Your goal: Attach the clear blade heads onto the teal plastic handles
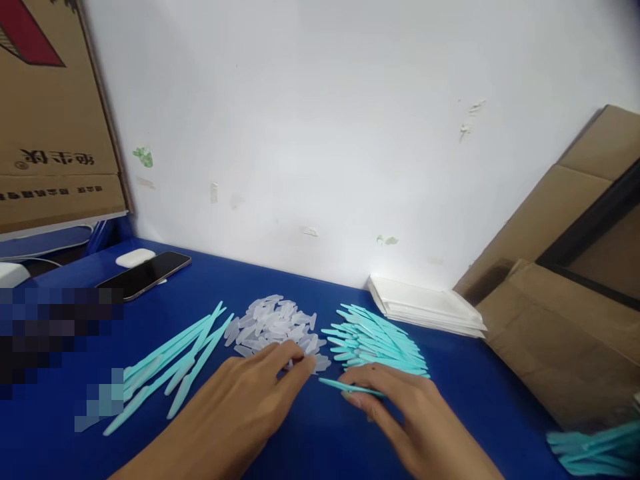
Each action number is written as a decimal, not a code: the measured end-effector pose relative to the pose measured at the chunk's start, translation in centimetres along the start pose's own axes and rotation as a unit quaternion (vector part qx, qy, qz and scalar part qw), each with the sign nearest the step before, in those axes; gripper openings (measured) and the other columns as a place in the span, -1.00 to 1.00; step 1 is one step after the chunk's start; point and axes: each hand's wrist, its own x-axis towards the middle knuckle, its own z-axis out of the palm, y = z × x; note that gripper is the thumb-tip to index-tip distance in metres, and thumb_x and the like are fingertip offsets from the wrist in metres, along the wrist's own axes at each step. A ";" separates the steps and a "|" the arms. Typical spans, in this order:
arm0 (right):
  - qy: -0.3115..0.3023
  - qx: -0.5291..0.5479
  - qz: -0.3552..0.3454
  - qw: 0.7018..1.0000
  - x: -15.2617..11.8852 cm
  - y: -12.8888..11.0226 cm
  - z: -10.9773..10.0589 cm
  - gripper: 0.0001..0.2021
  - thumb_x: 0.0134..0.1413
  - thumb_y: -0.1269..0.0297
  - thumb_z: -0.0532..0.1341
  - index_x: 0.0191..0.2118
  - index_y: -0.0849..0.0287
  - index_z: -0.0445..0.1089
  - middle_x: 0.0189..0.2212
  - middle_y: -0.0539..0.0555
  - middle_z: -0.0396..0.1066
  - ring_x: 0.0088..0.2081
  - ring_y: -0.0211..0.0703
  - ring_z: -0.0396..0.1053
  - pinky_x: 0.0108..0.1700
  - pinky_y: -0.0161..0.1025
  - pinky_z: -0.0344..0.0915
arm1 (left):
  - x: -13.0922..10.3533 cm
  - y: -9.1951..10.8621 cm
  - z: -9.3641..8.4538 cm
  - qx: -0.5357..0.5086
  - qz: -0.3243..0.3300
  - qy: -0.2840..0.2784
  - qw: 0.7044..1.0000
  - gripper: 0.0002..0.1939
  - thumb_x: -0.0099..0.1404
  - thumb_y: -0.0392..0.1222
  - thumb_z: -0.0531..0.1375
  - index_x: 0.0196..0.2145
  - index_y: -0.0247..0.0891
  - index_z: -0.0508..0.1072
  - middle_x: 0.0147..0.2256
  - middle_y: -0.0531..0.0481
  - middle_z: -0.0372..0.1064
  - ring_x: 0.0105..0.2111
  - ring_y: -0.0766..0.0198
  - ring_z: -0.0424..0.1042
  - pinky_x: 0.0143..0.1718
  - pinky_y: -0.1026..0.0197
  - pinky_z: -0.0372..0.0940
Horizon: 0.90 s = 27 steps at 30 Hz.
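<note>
My right hand (400, 407) pinches a turquoise eyebrow razor (345, 385) between thumb and fingers, its narrow end pointing left. My left hand (265, 390) is at the near edge of a pile of small translucent blade caps (275, 323), with thumb and fingers drawn together. Whatever lies between those fingertips is hidden. Behind my right hand is a heap of turquoise razors (380, 337) without visible caps. Left of my left hand, several razors with pale covers on their wide ends (185, 360) lie fanned out on the blue table (310, 440).
A phone (150, 273) and a white case (135, 258) lie at the back left. White flat sheets or pouches (425, 307) are stacked against the wall. Cardboard boxes stand left (50, 120) and right (560, 320). More turquoise pieces (600, 450) show at the lower right.
</note>
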 end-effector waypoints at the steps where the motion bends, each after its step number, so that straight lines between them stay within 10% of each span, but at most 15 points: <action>1: -0.003 0.001 -0.006 1.000 0.1 0.0 0.2 -0.79 0.45 0.20 0.10 0.05 -0.19 0.41 -0.04 -0.16 0.51 -0.01 -0.22 0.48 -0.04 -0.37 0.35 | -0.1 0.0 0.0 -0.003 -0.001 0.008 1.000 -0.31 0.08 -0.59 -0.02 0.13 -0.14 0.34 0.00 -0.04 0.46 -0.21 0.16 0.52 -0.36 0.24 0.38; 27: 0.053 0.058 0.017 0.997 0.6 -1.0 1.4 -0.81 0.32 0.26 0.22 0.00 -0.14 0.32 -0.15 -0.13 0.56 -0.13 -0.24 0.56 -0.12 -0.42 0.43 | 0.0 0.5 1.4 -0.132 0.008 0.044 0.990 -0.31 0.23 -0.60 -0.09 0.24 -0.14 0.19 -0.09 -0.04 0.45 -0.20 0.23 0.48 -0.32 0.28 0.37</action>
